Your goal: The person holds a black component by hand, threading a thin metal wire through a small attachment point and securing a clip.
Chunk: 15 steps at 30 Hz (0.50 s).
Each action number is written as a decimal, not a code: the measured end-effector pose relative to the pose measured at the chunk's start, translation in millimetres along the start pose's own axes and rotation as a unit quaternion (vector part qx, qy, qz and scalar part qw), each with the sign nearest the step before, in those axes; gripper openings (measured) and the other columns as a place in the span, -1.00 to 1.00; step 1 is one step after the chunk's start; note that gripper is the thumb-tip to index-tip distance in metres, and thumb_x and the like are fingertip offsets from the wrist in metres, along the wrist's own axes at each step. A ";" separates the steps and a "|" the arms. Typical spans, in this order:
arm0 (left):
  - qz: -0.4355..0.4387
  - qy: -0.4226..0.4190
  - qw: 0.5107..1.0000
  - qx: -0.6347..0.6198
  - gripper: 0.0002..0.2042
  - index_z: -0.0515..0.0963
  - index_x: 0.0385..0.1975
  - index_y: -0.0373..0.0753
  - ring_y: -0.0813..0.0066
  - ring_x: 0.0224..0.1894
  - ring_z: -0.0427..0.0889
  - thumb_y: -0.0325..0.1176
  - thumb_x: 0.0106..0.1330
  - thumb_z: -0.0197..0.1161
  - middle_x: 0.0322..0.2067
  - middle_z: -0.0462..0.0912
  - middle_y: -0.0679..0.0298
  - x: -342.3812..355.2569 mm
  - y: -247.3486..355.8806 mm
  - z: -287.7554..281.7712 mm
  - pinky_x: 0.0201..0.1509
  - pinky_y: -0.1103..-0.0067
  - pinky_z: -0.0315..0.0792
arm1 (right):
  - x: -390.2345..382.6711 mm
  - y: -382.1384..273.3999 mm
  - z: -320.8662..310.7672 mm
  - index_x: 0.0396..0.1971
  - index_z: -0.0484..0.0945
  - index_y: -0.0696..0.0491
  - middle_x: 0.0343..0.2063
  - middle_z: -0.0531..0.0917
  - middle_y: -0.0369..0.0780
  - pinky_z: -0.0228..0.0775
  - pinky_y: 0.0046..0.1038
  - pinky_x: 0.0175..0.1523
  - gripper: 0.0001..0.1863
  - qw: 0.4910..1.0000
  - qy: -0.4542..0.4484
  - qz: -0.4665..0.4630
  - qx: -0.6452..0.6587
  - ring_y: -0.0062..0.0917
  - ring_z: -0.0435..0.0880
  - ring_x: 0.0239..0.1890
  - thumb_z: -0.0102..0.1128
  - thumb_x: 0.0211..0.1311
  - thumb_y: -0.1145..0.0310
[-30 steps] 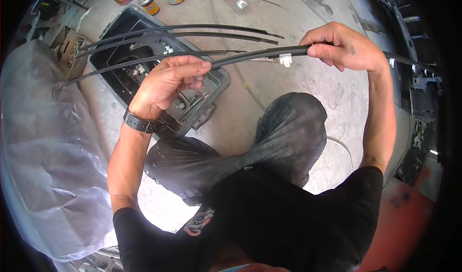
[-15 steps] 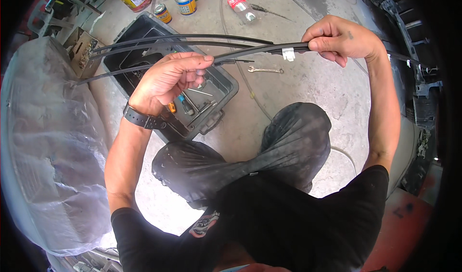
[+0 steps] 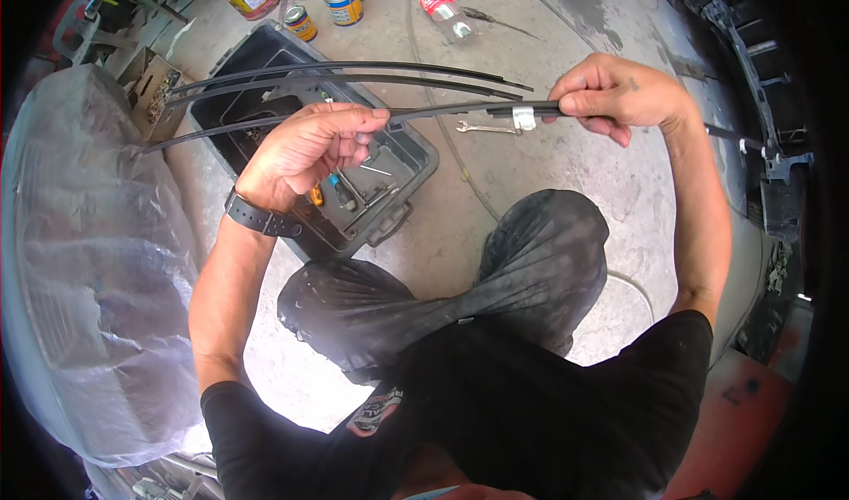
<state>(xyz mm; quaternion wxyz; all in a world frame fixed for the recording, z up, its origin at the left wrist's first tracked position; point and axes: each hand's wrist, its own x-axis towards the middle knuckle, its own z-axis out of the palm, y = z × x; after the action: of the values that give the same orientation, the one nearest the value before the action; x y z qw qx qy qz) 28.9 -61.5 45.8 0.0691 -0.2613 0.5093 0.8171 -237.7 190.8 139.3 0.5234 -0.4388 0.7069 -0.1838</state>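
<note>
In the head view, your left hand (image 3: pixel 323 142) and right hand (image 3: pixel 619 102) each pinch a black strip (image 3: pixel 442 109), fingers closed on it, holding it above the floor (image 3: pixel 517 164). A white tab (image 3: pixel 523 118) is already on it, beside your right fingers; whether it's secured, I can't tell. Two other strips (image 3: pixel 389 79), not in your fingers, cross above the grey bin (image 3: pixel 424 175); work looks partway.

Grey bin (image 3: pixel 428 164) partly hidden behind the left hand (image 3: pixel 309 146)

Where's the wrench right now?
In the head view, the wrench lies on the floor slightly right of upper centre, to the right of the grey bin and appearing just below the held black strip.
</note>
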 end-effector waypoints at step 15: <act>-0.027 0.006 0.999 0.020 -0.78 0.70 -0.27 -0.19 0.72 -0.43 0.59 -0.23 0.18 0.45 -0.43 0.69 0.49 19.8 -10.1 -3.2 -0.31 0.73 0.41 | 15.0 26.8 4.5 -0.10 0.63 0.10 -0.72 0.46 -0.39 0.22 -0.63 -0.64 -0.75 0.999 -0.004 0.028 0.040 -0.75 0.40 -0.75 0.12 0.41 0.27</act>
<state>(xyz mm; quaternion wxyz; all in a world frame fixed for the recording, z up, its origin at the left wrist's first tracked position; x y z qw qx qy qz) 17.0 -62.5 26.8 0.0930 -0.2784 0.5187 0.8030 -246.2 194.1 109.6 0.5481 -0.3986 0.7089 -0.1954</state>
